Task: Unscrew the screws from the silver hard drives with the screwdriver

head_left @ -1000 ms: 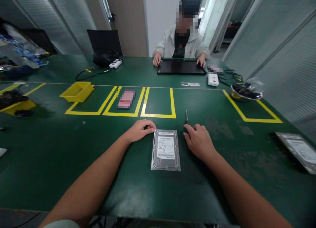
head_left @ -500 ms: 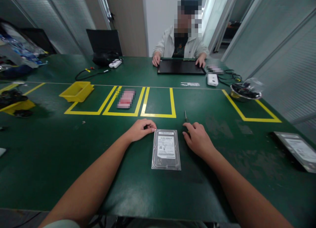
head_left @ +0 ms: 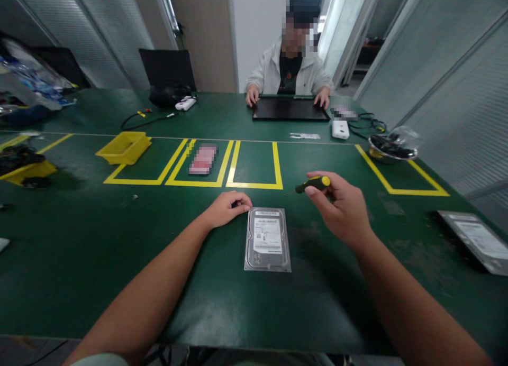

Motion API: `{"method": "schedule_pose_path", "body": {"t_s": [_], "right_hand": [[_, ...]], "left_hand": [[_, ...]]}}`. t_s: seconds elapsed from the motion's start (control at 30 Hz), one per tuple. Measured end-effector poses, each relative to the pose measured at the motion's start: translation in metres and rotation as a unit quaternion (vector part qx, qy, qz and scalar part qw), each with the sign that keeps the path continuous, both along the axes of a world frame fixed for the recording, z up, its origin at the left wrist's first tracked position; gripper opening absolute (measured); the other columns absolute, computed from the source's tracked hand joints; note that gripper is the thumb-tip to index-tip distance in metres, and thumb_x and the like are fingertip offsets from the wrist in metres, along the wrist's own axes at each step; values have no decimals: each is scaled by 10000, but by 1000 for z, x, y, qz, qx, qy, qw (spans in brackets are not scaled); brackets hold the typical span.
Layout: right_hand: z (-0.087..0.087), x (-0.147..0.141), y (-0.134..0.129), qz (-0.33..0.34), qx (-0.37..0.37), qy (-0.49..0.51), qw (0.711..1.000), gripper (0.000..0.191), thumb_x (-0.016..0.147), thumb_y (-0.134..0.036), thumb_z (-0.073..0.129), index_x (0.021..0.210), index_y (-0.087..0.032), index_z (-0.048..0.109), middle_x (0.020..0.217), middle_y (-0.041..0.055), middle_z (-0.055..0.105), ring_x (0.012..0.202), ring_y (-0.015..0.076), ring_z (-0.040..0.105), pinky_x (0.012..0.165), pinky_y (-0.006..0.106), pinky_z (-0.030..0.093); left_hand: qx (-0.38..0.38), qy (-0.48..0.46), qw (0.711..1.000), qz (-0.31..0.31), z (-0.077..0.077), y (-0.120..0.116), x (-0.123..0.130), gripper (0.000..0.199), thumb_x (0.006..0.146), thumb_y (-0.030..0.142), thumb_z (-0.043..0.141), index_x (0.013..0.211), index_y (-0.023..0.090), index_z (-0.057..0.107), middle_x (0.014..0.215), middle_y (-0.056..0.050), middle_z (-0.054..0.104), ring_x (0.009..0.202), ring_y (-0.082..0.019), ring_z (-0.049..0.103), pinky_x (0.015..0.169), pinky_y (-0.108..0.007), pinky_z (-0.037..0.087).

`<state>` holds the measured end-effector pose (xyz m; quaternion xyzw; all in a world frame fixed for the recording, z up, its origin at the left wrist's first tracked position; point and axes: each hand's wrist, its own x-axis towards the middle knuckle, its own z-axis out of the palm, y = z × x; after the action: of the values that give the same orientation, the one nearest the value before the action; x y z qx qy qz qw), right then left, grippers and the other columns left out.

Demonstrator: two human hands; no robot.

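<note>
A silver hard drive (head_left: 266,239) with a white label lies flat on the green table in front of me. My left hand (head_left: 227,208) rests on the table with curled fingers, thumb and fingertips closed at the drive's upper left corner. Raised to the right of the drive, my right hand (head_left: 339,207) grips a black and yellow screwdriver (head_left: 314,184) between thumb and fingers. Its thin shaft points left, above the table beyond the drive's upper right corner.
Another hard drive (head_left: 474,239) lies far right. A bowl of dark parts (head_left: 392,146), a yellow bin (head_left: 126,146) and a pixelated pink item (head_left: 203,159) stand farther back. Across the table, a person (head_left: 291,75) has both hands on a flat black panel (head_left: 291,108).
My right hand has lifted the screwdriver off the table and moved right, turning its tip to the left. My left hand and the hard drive stay put.
</note>
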<state>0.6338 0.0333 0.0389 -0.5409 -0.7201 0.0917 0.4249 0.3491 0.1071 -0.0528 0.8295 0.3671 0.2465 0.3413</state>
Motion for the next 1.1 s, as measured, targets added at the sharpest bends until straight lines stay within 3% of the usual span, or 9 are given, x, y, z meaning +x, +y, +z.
{"method": "schedule_pose_path", "body": {"t_s": [0.13,0.27,0.47,0.63,1.1], "right_hand": [[25,-17,8,92,23,50,994,218,899,-351,610,1033,-194,678,907,30,650,737,140,575,648,268,442],[33,-37,21,145,17,80,986,211,904,-337,601,1027,-178,663,954,41,652,806,154,592,712,284,457],[30,-59,37,161,16,6,987,220,869,-278,605,1060,-172,622,755,-17,580,640,116,514,642,259,404],[24,-66,48,180,19,-48,982,184,863,-266,599,1016,-168,626,787,2,612,674,125,521,666,258,388],[9,-71,59,186,11,-54,981,189,873,-265,583,1022,-155,622,810,12,622,694,128,529,673,253,381]], "left_hand": [[-2,-1,1000,2,0,0,0,125,885,247,599,908,170,695,851,-14,679,769,-142,580,715,-262,414],[-8,-5,1000,2,0,-1,0,131,883,252,596,910,168,692,850,-16,676,770,-145,580,719,-263,418],[-9,-4,1000,3,4,0,2,137,881,253,586,892,157,684,804,-14,655,729,-142,554,685,-259,403],[-24,-11,1000,5,5,0,2,134,873,259,596,879,150,674,779,-11,639,698,-137,540,668,-254,405],[-29,-14,999,2,5,2,2,128,866,261,611,868,146,667,798,-16,648,725,-141,555,688,-254,414]]}}
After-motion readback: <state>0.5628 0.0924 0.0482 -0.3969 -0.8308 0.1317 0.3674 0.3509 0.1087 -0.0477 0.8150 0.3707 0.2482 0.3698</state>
